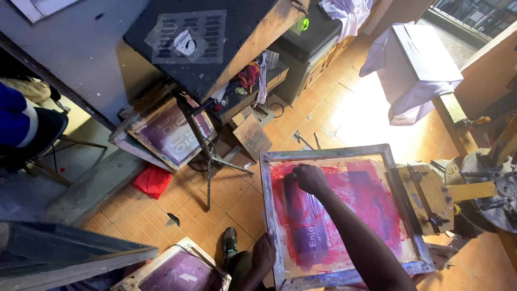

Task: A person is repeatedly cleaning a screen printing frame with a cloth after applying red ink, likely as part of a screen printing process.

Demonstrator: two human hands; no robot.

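Observation:
A wooden-framed printing screen (pixel 329 153) smeared with red and purple ink lies flat in front of me on a press. My right hand (pixel 309 179) is closed around a dark squeegee (pixel 291 188) that rests on the inked mesh near the screen's left side. At the lower left corner of the frame my left hand (pixel 264 253) grips the frame's edge. The squeegee blade is partly hidden by my right hand.
A rotary press arm and metal hub (pixel 487 188) stand to the right. A white shirt (pixel 412 70) covers a platen at the back. Other screens (pixel 172 134) lean near a dark table (pixel 215 37); another screen (pixel 180 269) lies by my shoe (pixel 230 241). A red cloth (pixel 152 180) lies on the tiled floor.

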